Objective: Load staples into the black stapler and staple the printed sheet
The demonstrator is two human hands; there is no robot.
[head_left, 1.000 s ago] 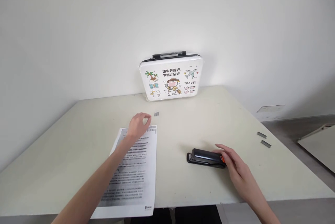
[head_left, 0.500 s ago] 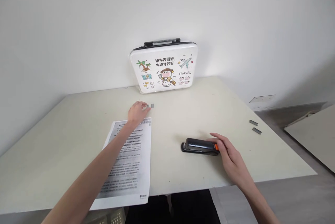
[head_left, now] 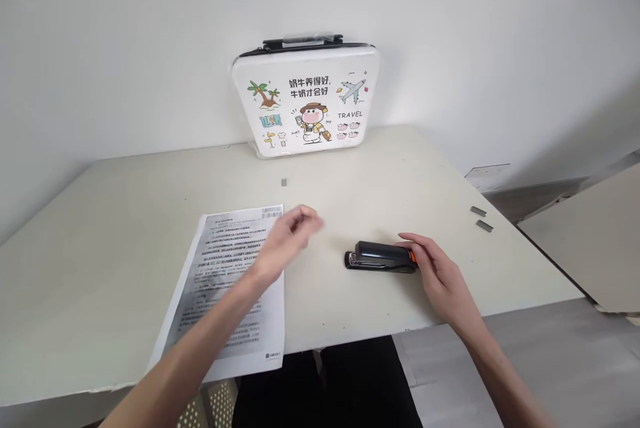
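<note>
My left hand point(head_left: 291, 235) is in the air over the top right corner of a printed sheet of paper point(head_left: 225, 288), its fingers pinched and slightly blurred. The strip of staples in the pinch is hidden by the fingers. One short grey strip of staples point(head_left: 284, 182) lies on the table beyond the sheet. My right hand point(head_left: 440, 275) grips the rear end of a black stapler point(head_left: 383, 256) with an orange part at its back. The stapler rests on the table, its front end pointing left and its top arm slightly raised.
A white cartoon-printed case point(head_left: 307, 105) with a black handle leans against the wall at the back of the table point(head_left: 100, 248). Two longer staple strips point(head_left: 481, 217) lie near the right edge. A light panel point(head_left: 590, 235) stands beyond that edge.
My left hand has picked up one of the two small staple strips and moved right and nearer to me. My right hand stays on the stapler. The camera view has tilted down.
</note>
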